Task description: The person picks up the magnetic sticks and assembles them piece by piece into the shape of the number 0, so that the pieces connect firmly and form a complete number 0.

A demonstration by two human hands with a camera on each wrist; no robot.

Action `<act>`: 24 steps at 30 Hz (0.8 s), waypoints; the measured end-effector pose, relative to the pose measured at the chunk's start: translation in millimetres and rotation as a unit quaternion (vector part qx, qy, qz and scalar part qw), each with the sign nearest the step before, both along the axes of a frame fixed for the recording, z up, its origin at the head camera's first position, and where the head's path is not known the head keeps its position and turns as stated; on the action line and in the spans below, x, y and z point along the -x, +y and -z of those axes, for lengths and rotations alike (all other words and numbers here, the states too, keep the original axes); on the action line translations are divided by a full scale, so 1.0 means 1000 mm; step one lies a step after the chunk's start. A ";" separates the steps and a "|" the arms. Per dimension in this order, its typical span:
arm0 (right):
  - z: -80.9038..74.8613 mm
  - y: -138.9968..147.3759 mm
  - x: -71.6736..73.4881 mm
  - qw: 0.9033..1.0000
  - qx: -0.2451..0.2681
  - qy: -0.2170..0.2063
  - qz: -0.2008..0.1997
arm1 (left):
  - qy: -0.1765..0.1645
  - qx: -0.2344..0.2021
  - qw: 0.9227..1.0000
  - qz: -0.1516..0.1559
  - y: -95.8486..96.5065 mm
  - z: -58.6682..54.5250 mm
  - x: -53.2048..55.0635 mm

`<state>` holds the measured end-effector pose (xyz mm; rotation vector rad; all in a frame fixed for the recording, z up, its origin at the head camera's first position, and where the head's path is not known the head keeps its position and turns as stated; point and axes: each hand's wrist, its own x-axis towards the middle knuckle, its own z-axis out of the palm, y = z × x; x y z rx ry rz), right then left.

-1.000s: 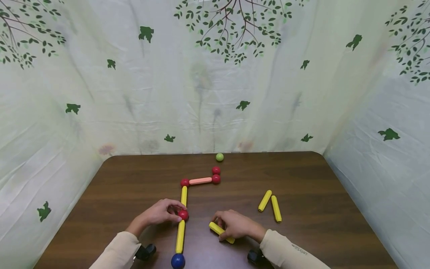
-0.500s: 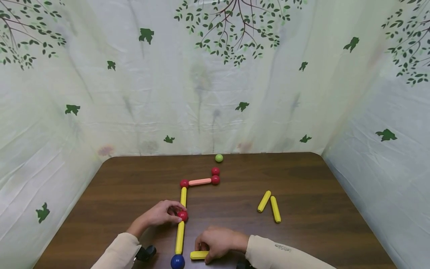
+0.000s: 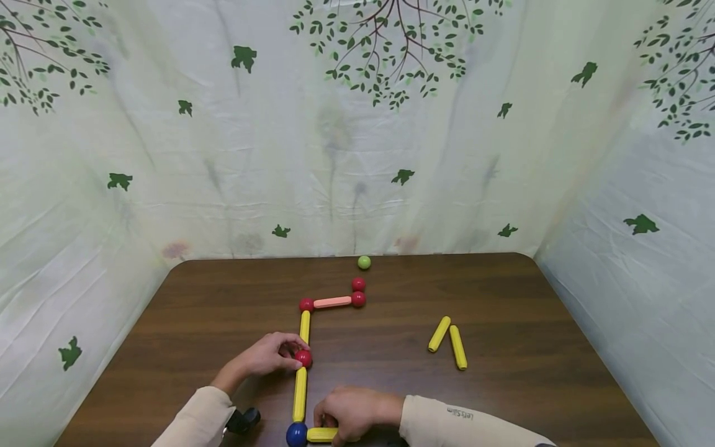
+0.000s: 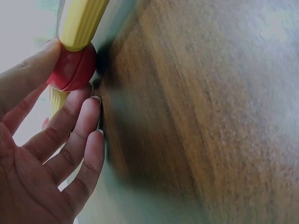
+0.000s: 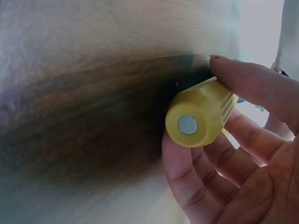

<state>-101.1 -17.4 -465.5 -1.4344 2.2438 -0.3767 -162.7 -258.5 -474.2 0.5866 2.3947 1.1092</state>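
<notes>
My left hand (image 3: 267, 358) pinches a red ball (image 3: 303, 358) between thumb and fingers. That ball joins two yellow rods; the nearer yellow rod (image 3: 299, 395) runs down to a blue ball (image 3: 296, 434). With my right hand (image 3: 357, 411) I grip another yellow rod (image 3: 321, 435) lying sideways, its left end right at the blue ball. In the right wrist view this rod's free end shows a round silvery disc (image 5: 188, 124), thumb on one side and fingers on the other. The left wrist view shows the red ball (image 4: 73, 69) with a ribbed yellow rod (image 4: 83, 23) against it.
The farther yellow rod (image 3: 305, 327) leads to a red ball (image 3: 306, 305), then a pink rod (image 3: 332, 302) and two more red balls (image 3: 358, 292). A green ball (image 3: 364, 262) sits at the table's far edge. Two loose yellow rods (image 3: 449, 343) lie at right.
My right hand has moved left and nearer to me, turning its yellow rod from slanted to sideways and bringing its end to the blue ball. The left hand has stayed on the red ball.
</notes>
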 end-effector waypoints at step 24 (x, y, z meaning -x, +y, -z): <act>0.009 0.002 0.004 1.000 0.025 0.007 0.002 | -0.007 -0.010 1.000 0.002 0.000 0.000 0.000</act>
